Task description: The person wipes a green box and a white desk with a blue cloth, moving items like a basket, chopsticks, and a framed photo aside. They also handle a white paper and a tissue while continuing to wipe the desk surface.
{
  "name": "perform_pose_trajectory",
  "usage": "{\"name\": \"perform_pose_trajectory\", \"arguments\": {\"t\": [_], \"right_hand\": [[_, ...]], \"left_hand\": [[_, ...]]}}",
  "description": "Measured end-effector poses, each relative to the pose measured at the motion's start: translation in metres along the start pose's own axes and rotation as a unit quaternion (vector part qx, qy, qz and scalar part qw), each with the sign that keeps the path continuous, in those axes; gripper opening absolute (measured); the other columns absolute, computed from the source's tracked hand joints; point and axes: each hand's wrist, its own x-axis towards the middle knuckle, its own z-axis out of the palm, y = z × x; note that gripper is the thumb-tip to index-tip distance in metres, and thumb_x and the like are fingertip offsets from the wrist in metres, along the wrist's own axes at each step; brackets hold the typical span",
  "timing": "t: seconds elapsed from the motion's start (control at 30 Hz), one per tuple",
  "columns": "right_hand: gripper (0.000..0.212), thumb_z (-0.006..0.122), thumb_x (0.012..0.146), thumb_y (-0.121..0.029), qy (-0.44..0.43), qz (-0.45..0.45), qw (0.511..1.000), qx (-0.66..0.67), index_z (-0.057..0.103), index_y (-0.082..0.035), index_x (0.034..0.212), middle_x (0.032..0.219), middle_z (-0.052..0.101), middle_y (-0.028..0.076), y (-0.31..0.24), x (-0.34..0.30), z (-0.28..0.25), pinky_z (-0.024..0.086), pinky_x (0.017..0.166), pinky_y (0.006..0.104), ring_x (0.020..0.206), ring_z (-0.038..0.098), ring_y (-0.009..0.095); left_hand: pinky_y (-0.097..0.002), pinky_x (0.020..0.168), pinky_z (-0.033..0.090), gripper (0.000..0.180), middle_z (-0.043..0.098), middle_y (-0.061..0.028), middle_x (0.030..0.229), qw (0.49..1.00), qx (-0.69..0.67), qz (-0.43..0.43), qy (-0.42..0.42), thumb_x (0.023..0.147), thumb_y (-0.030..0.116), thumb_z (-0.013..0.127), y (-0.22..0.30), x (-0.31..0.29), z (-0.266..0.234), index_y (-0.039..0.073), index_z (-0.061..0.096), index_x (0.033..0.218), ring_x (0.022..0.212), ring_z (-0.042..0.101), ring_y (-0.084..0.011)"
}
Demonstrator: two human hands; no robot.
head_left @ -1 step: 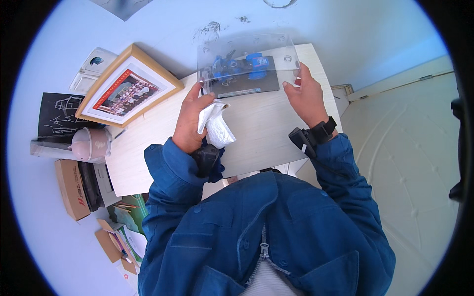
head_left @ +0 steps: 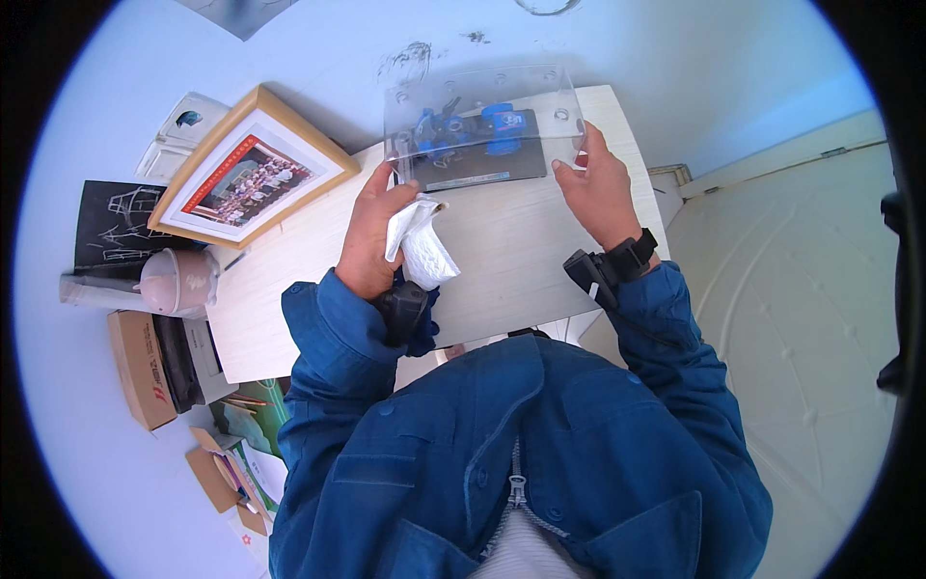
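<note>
My left hand (head_left: 371, 232) and my right hand (head_left: 603, 193) grip a clear plastic display cover (head_left: 559, 82) by its two near ends. Behind and under its see-through walls is a blue model vehicle (head_left: 502, 125), perhaps a tractor, on a dark flat base (head_left: 482, 169) with a pale label strip along its near edge. Whether the cover touches the base I cannot tell. A crumpled white tissue (head_left: 424, 253) is also tucked in my left hand and hangs over the tabletop. Each wrist wears a black strapped device.
The pale wooden table (head_left: 521, 241) stands against the wall. A framed group photo (head_left: 251, 179) leans at the left, near a pink rounded container (head_left: 177, 282). Lower left are a cardboard box (head_left: 140, 372) and an open carton of papers (head_left: 217, 473). A white panelled door (head_left: 791, 289) is at right.
</note>
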Motion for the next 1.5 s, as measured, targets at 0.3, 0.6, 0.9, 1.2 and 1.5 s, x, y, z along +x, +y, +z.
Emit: {"name": "perform_pose_trajectory", "arguments": {"t": [0.3, 0.6, 0.9, 1.2, 1.5], "right_hand": [[0.058, 0.065, 0.085, -0.011, 0.009, -0.067, 0.998, -0.009, 0.038, -0.002, 0.136, 0.112, 0.063, 0.022, -0.002, 0.001, 0.023, 0.055, 0.080, 0.0376, 0.096, 0.065, 0.033], [0.056, 0.065, 0.082, -0.011, -0.004, -0.042, 0.999, -0.012, 0.042, -0.002, 0.132, 0.109, 0.063, 0.020, -0.006, 0.000, 0.022, 0.049, 0.085, 0.0426, 0.098, 0.062, 0.034], [0.056, 0.064, 0.083, -0.010, -0.009, -0.074, 0.997, -0.002, 0.042, -0.002, 0.133, 0.115, 0.060, 0.019, -0.012, 0.001, 0.032, 0.049, 0.087, 0.0407, 0.100, 0.062, 0.032], [0.057, 0.064, 0.083, -0.010, -0.011, -0.058, 0.998, 0.025, 0.041, -0.003, 0.135, 0.117, 0.060, 0.020, -0.011, 0.004, 0.035, 0.048, 0.091, 0.0402, 0.106, 0.060, 0.035], [0.042, 0.048, 0.093, -0.013, -0.013, -0.033, 0.987, 0.156, 0.044, -0.001, 0.133, 0.131, 0.053, 0.019, 0.016, 0.021, 0.028, 0.038, 0.103, 0.0361, 0.124, 0.050, 0.030]], "left_hand": [[-0.0400, 0.094, 0.045, 0.028, 0.048, -0.0262, 0.134, 0.991, 0.118, 0.061, 0.018, 0.078, 0.001, 0.067, -0.012, -0.010, -0.020, 0.005, 0.066, 0.106, 0.121, 0.049, -0.0428], [-0.0281, 0.076, 0.052, 0.035, 0.048, -0.0206, 0.137, 0.846, -0.446, -0.280, 0.085, 0.090, 0.008, 0.060, -0.008, 0.005, -0.013, -0.003, 0.058, 0.122, 0.099, 0.064, -0.0263], [-0.0343, 0.090, 0.051, 0.033, 0.035, -0.0230, 0.148, 0.993, 0.103, -0.049, 0.011, 0.076, 0.001, 0.071, -0.031, -0.012, -0.026, 0.005, 0.070, 0.109, 0.123, 0.052, -0.0382], [-0.0392, 0.102, 0.043, 0.032, 0.040, -0.0172, 0.147, 0.901, -0.350, -0.244, 0.078, 0.078, 0.001, 0.070, -0.036, -0.002, -0.021, 0.007, 0.071, 0.110, 0.129, 0.045, -0.0378], [-0.0365, 0.094, 0.048, 0.033, 0.045, -0.0176, 0.142, 0.996, 0.025, -0.061, 0.057, 0.077, -0.003, 0.066, -0.058, -0.018, -0.040, 0.000, 0.068, 0.110, 0.118, 0.055, -0.0330]]}}
